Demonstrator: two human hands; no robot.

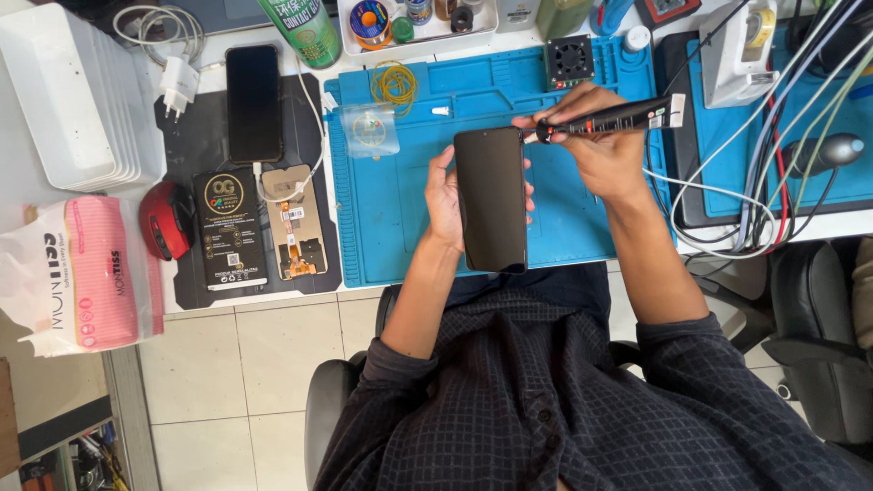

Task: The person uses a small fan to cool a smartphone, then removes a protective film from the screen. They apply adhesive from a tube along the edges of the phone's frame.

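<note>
Head view, looking down on a seated person at a repair worktop point(214, 307). The left hand point(445, 198) holds a dark phone point(491, 200) upright by its long edges, screen toward the camera, fingers curled round its back with the tips point(529, 193) showing at the 3 o'clock edge and the thumb on the 9 o'clock edge. The phone hangs above the blue work mat point(400, 209), near the mat's centre. The right hand point(602, 145), at 2 o'clock from the phone, pinches a black pen-shaped tool point(609, 119) between thumb and pressed-together fingers; the tool's tip meets the phone's upper corner at 1 o'clock. A coil of yellow wire point(395, 85) and a small clear bag point(368, 130) lie on the mat at 11 o'clock from the phone. At 9 o'clock, off the mat, a black pad point(182, 273) carries a second dark phone point(253, 103), a black box point(228, 227), an opened phone back point(295, 223) and a red mouse point(165, 218). A pack of pink tissues point(77, 273) lies at the far 9 o'clock edge. A bundle of cables point(755, 209) runs at 3 o'clock.
</note>
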